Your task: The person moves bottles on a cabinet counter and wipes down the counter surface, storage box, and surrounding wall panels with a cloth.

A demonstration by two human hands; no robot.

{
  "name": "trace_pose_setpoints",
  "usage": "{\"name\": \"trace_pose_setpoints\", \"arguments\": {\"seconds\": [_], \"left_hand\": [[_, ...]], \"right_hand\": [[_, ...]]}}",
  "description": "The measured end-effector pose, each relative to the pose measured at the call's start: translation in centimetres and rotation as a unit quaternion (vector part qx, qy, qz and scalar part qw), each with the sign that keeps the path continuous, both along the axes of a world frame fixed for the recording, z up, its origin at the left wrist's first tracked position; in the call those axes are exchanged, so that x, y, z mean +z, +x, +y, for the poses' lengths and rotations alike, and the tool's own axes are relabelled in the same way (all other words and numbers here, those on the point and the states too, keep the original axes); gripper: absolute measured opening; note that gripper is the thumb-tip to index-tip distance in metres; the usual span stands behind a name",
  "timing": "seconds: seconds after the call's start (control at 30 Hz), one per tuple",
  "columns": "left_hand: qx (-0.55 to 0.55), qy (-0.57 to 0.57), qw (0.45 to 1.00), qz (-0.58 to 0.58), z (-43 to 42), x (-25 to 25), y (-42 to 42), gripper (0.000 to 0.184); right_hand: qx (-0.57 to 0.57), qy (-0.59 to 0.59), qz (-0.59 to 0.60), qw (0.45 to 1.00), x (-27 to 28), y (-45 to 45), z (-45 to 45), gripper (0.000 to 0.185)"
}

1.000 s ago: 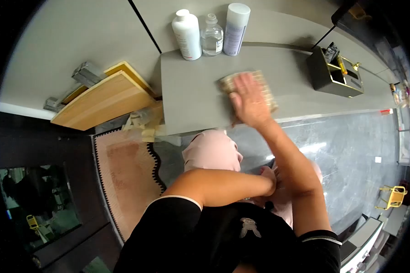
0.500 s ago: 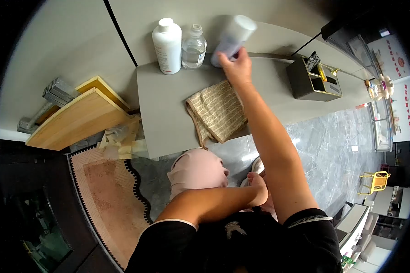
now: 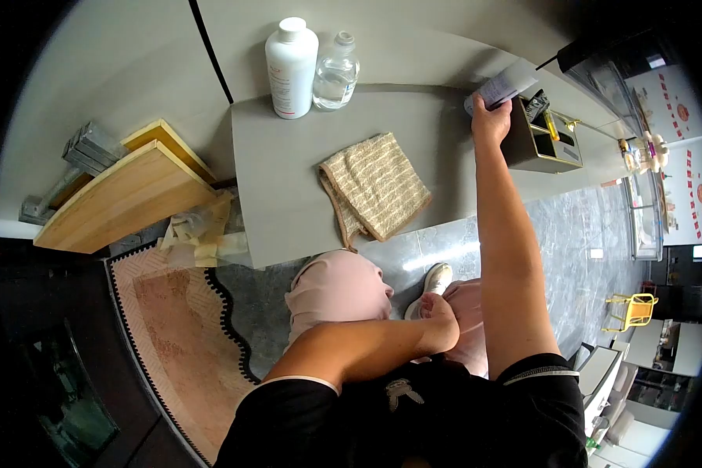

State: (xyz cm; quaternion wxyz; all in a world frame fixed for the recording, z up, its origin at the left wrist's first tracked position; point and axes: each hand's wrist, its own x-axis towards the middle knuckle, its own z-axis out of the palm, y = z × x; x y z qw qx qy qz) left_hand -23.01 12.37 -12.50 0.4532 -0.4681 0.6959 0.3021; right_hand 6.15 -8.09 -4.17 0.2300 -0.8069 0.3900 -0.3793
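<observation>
Canister [image 3: 510,83] tilts in the head view just beside the dark organizer [image 3: 532,148], toward the back of the bench [image 3: 277,207], my right grip [image 3: 491,122] wrapped around it. My left grip [image 3: 441,321] is low before me; whether spread or curled, I cannot tell. A folded cloth [image 3: 378,187] lies nearer me.

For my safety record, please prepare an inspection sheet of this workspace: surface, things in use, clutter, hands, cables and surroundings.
Surface: grey counter, with a folded cloth on it.
Things in use: cylindrical container, held beside the black organizer; white bottle and clear bottle stand together.
Clutter: wooden boards beside the counter.
Hands: right hand grips the container; left hand over the lap, its grip unclear.
Cables: nothing seen.
Surroundings: pinkish mat, yellow chair.
</observation>
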Motion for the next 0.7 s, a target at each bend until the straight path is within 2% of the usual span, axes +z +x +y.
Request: {"name": "trace_pose_setpoints", "arguments": {"seconds": [0.1,0.2,0.23,0.3,0.33,0.37,0.4,0.43,0.47,0.5,0.57,0.7], "left_hand": [[0.008,-0.002,1.000,0.001,-0.1,0.3,0.0,0.061],[0.047,-0.062,0.996,0.050,1.4,2.4,1.5,0.060],[0.050,-0.062,0.996,0.049,1.1,1.9,1.7,0.060],[0.029,-0.042,0.998,0.039,-0.2,-0.1,1.1,0.059],[0.017,-0.032,0.999,0.034,-0.9,-1.4,0.5,0.058],[0.001,-0.021,0.999,0.030,-1.3,-2.6,-0.3,0.057],[-0.016,-0.010,0.999,0.027,-1.5,-3.4,-1.2,0.056],[0.064,-0.062,0.996,0.032,-0.7,-2.5,-1.4,0.052],[0.143,-0.115,0.982,0.048,0.1,-1.5,-1.6,0.047],[0.183,-0.148,0.969,0.077,0.7,-0.8,-1.1,0.047],[0.176,-0.149,0.968,0.100,1.2,0.0,-0.1,0.047],[0.154,-0.150,0.970,0.118,0.6,0.7,0.2,0.047]], "right_hand": [[0.011,-0.016,-0.049,0.999,-1.6,0.4,0.1,0.070],[-0.092,-0.021,-0.081,0.992,-2.6,0.0,2.8,0.083],[-0.069,-0.001,-0.127,0.990,-2.3,-0.2,4.7,0.083],[0.076,-0.069,-0.213,0.972,-1.5,0.5,8.8,0.077],[0.178,0.025,-0.236,0.955,0.6,0.8,12.5,0.077],[0.260,0.055,-0.209,0.941,1.0,1.6,14.5,0.083],[0.304,0.056,-0.127,0.942,2.5,2.1,17.1,0.089],[0.335,0.040,-0.054,0.940,2.5,3.6,18.4,0.096],[0.359,0.011,-0.060,0.931,1.0,5.3,19.4,0.094],[0.355,0.007,-0.060,0.933,1.0,5.9,20.2,0.094],[0.384,0.144,-0.007,0.912,1.8,6.5,21.2,0.087],[0.331,0.107,0.030,0.937,2.6,5.1,20.8,0.077]]}}
